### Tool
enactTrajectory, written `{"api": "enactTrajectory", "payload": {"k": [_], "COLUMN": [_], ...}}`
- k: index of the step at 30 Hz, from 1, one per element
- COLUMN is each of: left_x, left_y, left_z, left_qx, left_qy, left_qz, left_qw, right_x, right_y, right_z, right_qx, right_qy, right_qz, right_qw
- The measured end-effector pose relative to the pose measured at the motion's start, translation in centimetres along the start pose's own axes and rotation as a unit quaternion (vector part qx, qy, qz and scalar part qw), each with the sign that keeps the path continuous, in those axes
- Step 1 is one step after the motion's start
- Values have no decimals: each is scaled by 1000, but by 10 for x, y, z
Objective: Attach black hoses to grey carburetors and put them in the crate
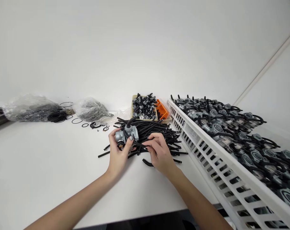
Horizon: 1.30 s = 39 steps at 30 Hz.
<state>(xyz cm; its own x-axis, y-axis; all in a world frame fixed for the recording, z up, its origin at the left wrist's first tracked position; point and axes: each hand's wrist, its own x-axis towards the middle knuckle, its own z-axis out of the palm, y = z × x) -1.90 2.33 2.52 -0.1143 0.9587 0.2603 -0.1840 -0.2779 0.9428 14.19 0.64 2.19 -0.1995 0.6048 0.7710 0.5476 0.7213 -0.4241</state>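
Observation:
My left hand point(119, 153) is closed around a grey metal carburetor point(133, 131) with a black cap on top, held a little above the table. In my right hand point(159, 153), thumb and fingers pinch a black rubber hose point(141, 145) that runs to the carburetor's side. Whether the hose is joined there is hidden by my left fingers. Behind and below both hands lies a loose pile of black hoses point(156, 127). One short curved hose piece point(147, 163) lies in front of the pile, beside my right hand.
At right, a long white slotted crate point(207, 143) holds rows of carburetors point(250, 156). By the wall stand a cream tray point(132, 107) of small capped parts and an orange basket point(161, 108). Plastic bags point(30, 108) of parts and several black rings point(77, 120) lie left.

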Motion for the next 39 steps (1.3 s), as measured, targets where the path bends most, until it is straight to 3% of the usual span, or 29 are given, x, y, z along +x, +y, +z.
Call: {"api": "enactTrajectory", "payload": {"k": [7, 15, 22, 28, 33, 36, 39], "left_x": [-4, -7, -8, -5, -8, -8, -8], "left_y": [4, 6, 6, 4, 1, 1, 2], "left_z": [2, 2, 0, -1, 0, 0, 0], "left_qx": [-57, -92, -72, -102, -99, -101, -95], "left_qy": [-16, -38, -38, -31, -70, -98, -103], "left_qz": [-49, -50, -12, -32, -62, -86, -89], "left_qw": [997, 994, 997, 994, 991, 986, 986], "right_x": [0, 1, -1, 0, 3, 2, 1], "right_y": [-1, -2, -3, -5, -1, 1, 1], "right_z": [1, 3, 3, 0, 3, 5, 4], "right_qx": [9, 41, 55, 131, 283, 311, 301], "right_qy": [18, 13, 27, -12, -80, -90, -72], "right_qz": [-45, -47, -28, 77, 195, 221, 219], "right_qw": [999, 998, 998, 988, 936, 920, 925]}}
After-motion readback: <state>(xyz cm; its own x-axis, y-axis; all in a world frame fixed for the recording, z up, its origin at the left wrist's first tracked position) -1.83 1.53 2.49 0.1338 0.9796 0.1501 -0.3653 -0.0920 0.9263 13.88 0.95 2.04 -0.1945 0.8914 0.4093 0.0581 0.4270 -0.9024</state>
